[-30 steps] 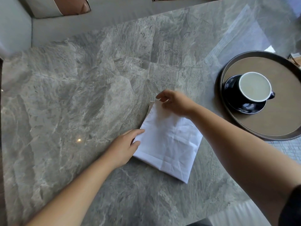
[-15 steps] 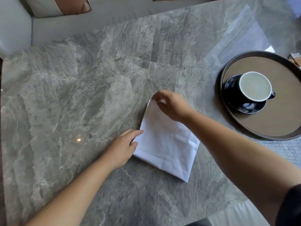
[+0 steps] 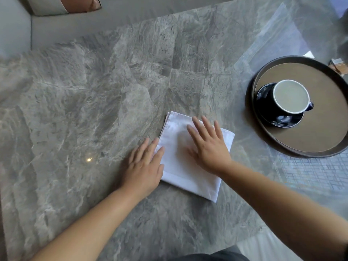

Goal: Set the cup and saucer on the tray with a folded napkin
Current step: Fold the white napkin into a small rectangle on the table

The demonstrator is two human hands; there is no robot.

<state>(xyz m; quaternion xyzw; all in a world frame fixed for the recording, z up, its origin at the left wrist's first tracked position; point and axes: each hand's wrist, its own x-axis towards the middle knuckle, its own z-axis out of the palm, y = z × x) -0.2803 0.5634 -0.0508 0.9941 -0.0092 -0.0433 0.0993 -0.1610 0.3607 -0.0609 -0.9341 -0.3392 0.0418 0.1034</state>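
Observation:
A white folded napkin (image 3: 185, 172) lies flat on the grey marble table (image 3: 94, 102), near its middle. My right hand (image 3: 209, 146) rests palm-down on top of the napkin, fingers spread. My left hand (image 3: 145, 166) lies flat at the napkin's left edge, fingertips touching the cloth. At the right stands a round brown tray (image 3: 323, 129) with a dark rim. On its left part sits a dark saucer (image 3: 276, 121) carrying a dark cup (image 3: 291, 97) with a white rim and a pale inside, handle pointing right.
A grey sofa (image 3: 131, 16) with a cushion (image 3: 62, 4) runs along the table's far edge. Some small objects (image 3: 339, 65) lie behind the tray at the right edge. The table's near right corner ends close to my right forearm.
My right hand let go of the napkin's far corner and now lies flat on the folded cloth. My left hand flattened against the left edge.

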